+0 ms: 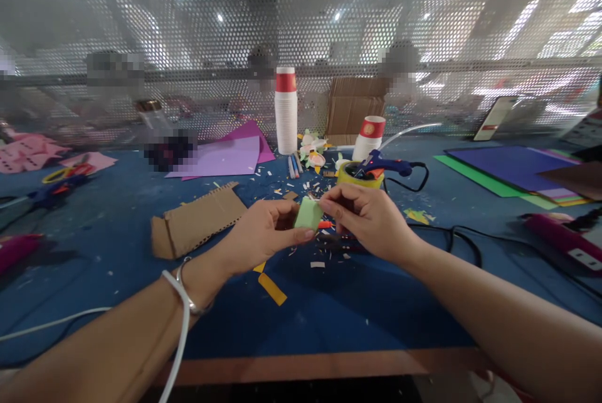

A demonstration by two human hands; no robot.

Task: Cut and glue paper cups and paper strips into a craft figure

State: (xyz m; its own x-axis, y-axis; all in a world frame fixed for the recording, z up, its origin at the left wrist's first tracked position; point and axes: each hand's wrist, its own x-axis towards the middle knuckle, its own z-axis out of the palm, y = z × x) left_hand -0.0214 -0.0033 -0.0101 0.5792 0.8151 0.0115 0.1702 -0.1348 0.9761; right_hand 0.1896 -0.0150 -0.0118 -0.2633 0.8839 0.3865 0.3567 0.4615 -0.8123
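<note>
Between thumb and fingers, my left hand grips a small light-green piece, paper or card by its look, above the middle of the table. My right hand is closed in a pinch at the piece's upper right edge. Something thin and pale shows at those fingertips, too small to name. An orange-red tip is visible just below and between the hands. Behind my right hand, a blue glue gun rests on a yellow tape roll.
Cardboard lies left of my hands, with paper scraps scattered around. Stacked paper cups, markers and purple sheets are farther back. Coloured sheets and a power strip with black cables occupy the right.
</note>
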